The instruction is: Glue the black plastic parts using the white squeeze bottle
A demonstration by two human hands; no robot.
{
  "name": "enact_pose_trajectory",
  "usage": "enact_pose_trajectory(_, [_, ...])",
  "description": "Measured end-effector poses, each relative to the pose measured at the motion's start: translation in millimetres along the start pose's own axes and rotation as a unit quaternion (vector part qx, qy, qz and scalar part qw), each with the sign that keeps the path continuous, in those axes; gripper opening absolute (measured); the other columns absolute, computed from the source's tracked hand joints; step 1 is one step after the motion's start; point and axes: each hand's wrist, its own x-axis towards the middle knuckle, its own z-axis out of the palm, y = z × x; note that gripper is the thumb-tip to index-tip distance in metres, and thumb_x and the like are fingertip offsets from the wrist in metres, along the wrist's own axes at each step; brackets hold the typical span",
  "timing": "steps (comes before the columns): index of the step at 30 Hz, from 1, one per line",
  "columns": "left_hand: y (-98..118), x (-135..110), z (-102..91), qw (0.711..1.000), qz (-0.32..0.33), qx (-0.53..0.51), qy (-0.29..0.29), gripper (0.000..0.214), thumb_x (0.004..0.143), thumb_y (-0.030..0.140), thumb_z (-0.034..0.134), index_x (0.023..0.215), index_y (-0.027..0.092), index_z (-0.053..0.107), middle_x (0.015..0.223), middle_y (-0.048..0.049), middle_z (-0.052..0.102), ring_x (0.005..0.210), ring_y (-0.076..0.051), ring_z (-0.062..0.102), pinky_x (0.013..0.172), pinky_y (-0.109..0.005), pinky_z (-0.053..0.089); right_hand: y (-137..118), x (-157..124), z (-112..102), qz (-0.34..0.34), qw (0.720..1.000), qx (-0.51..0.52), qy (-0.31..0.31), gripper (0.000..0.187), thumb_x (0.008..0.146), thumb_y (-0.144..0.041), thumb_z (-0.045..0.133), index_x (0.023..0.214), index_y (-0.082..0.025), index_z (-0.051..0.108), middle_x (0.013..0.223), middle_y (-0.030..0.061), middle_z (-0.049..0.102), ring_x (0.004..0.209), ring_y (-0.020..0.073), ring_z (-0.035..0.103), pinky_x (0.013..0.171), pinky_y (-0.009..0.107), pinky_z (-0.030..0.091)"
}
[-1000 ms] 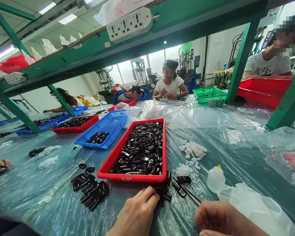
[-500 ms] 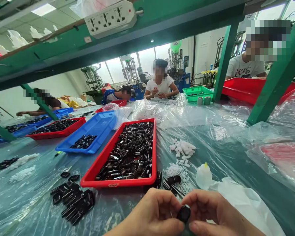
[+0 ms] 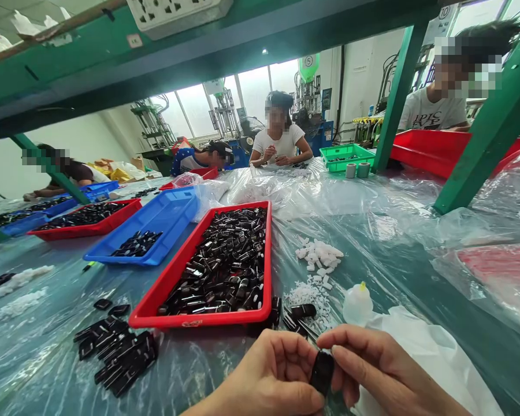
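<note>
In the lower middle of the head view, my left hand (image 3: 281, 372) is closed on a small glossy black plastic part (image 3: 322, 372), an oblong piece with rounded ends. It is held nearly upright between thumb and fingers. My right hand (image 3: 364, 364) meets it from the right, with thumb and index finger pinched at its upper end. Whether a tiny piece sits between those fingertips is hidden. Just beyond my hands lie a few loose black parts (image 3: 302, 312) and thin metal-looking sticks. Tiny white bits (image 3: 309, 297) are scattered behind them.
A red tray (image 3: 199, 319) heaped with black parts stands ahead, a blue tray (image 3: 112, 258) left of it. Stacked black parts (image 3: 117, 352) lie at left. White pieces (image 3: 319, 254), a squeeze bottle (image 3: 357, 305) and white cloth (image 3: 416, 346) are at right. Co-workers sit beyond green posts (image 3: 472, 144).
The black part has turned more upright and shows more of its face. My right fingers have shifted to its upper end. The whole view has moved slightly.
</note>
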Motion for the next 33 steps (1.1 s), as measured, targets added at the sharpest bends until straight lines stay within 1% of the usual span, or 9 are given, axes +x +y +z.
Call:
enact_pose_trajectory(13, [-10, 4, -3.5, 1.0, -0.013, 0.011, -0.001, 0.035, 0.053, 0.03, 0.084, 0.074, 0.01, 0.063, 0.061, -0.0006, 0.065, 0.047, -0.006, 0.055, 0.046, -0.015, 0.04, 1, 0, 1, -0.006, 0.999, -0.043, -0.002, 0.04, 0.086, -0.053, 0.049, 0.085, -0.014, 0.058, 0.064, -0.0003, 0.053, 0.057, 0.0089, 0.047, 0.054, 0.021, 0.038])
enact_pose_trajectory(19, [-16, 4, -5.9, 1.0, -0.001, 0.02, -0.005, 0.028, 0.054, 0.025, 0.082, 0.072, 0.011, 0.065, 0.056, 0.0025, 0.058, 0.047, -0.003, 0.045, 0.046, -0.015, 0.03, -6, -3, 1, 0.026, 0.997, -0.072, -0.001, 0.034, 0.081, -0.049, 0.057, 0.076, -0.015, 0.057, 0.063, -0.002, 0.05, 0.058, 0.009, 0.045, 0.054, 0.021, 0.036])
enact_pose_trajectory(21, [-16, 2, -7.5, 0.999, -0.002, 0.046, -0.026, 0.025, 0.058, 0.024, 0.08, 0.074, 0.011, 0.066, 0.059, 0.0013, 0.057, 0.049, -0.004, 0.044, 0.046, -0.016, 0.028, -7, -3, 0, 0.053, 0.998, -0.047, 0.002, 0.032, 0.082, -0.047, 0.055, 0.076, -0.016, 0.056, 0.063, -0.0016, 0.052, 0.059, 0.0095, 0.047, 0.056, 0.021, 0.037])
enact_pose_trajectory(23, [-14, 0, -8.3, 0.997, 0.009, 0.078, -0.023, 0.022, 0.06, 0.022, 0.078, 0.074, 0.011, 0.066, 0.058, 0.0019, 0.055, 0.049, -0.004, 0.042, 0.047, -0.017, 0.028, -6, -2, -1, 0.068, 0.998, -0.018, -0.005, 0.031, 0.082, -0.046, 0.054, 0.074, -0.016, 0.054, 0.061, -0.0018, 0.052, 0.055, 0.0093, 0.047, 0.054, 0.022, 0.037])
enact_pose_trajectory(25, [-10, -1, -8.2, 0.995, 0.023, 0.096, -0.004, 0.02, 0.06, 0.021, 0.078, 0.072, 0.011, 0.065, 0.055, 0.0034, 0.053, 0.048, -0.003, 0.041, 0.046, -0.016, 0.029, -3, -1, -3, 0.047, 0.997, -0.068, 0.0, 0.029, 0.083, -0.044, 0.053, 0.072, -0.017, 0.055, 0.058, -0.0019, 0.051, 0.053, 0.0095, 0.046, 0.052, 0.022, 0.035])
enact_pose_trajectory(27, [-8, -2, -7.6, 0.995, 0.022, 0.094, 0.018, 0.022, 0.059, 0.021, 0.078, 0.071, 0.012, 0.063, 0.053, 0.004, 0.053, 0.046, -0.004, 0.043, 0.045, -0.015, 0.032, 2, 0, -4, -0.015, 0.976, -0.217, -0.005, 0.026, 0.084, -0.036, 0.052, 0.066, -0.018, 0.057, 0.059, -0.0011, 0.051, 0.056, 0.0103, 0.047, 0.052, 0.022, 0.034])
enact_pose_trajectory(30, [-6, -2, -6.4, 0.995, 0.01, 0.084, 0.046, 0.026, 0.058, 0.024, 0.078, 0.073, 0.013, 0.06, 0.053, 0.0033, 0.057, 0.044, -0.006, 0.05, 0.044, -0.016, 0.039, 11, -1, -4, -0.121, 0.891, -0.436, -0.032, 0.027, 0.085, -0.022, 0.051, 0.059, -0.019, 0.059, 0.063, 0.0001, 0.054, 0.055, 0.0098, 0.049, 0.049, 0.021, 0.033])
enact_pose_trajectory(31, [-6, -1, -5.9, 0.995, 0.009, 0.083, 0.051, 0.027, 0.059, 0.026, 0.078, 0.074, 0.013, 0.059, 0.052, 0.0029, 0.057, 0.044, -0.007, 0.052, 0.044, -0.016, 0.042, 13, -1, -3, -0.146, 0.869, -0.472, -0.041, 0.026, 0.085, -0.02, 0.05, 0.061, -0.02, 0.06, 0.065, 0.0006, 0.055, 0.054, 0.0098, 0.05, 0.047, 0.021, 0.033])
enact_pose_trajectory(33, [-5, -2, -4.6, 0.995, 0.018, 0.077, 0.059, 0.029, 0.06, 0.029, 0.077, 0.075, 0.012, 0.059, 0.054, 0.0019, 0.059, 0.044, -0.008, 0.054, 0.043, -0.017, 0.044, 15, -3, -4, -0.185, 0.844, -0.502, -0.026, 0.024, 0.087, -0.018, 0.047, 0.069, -0.021, 0.063, 0.066, 0.0017, 0.057, 0.056, 0.0111, 0.053, 0.048, 0.021, 0.037])
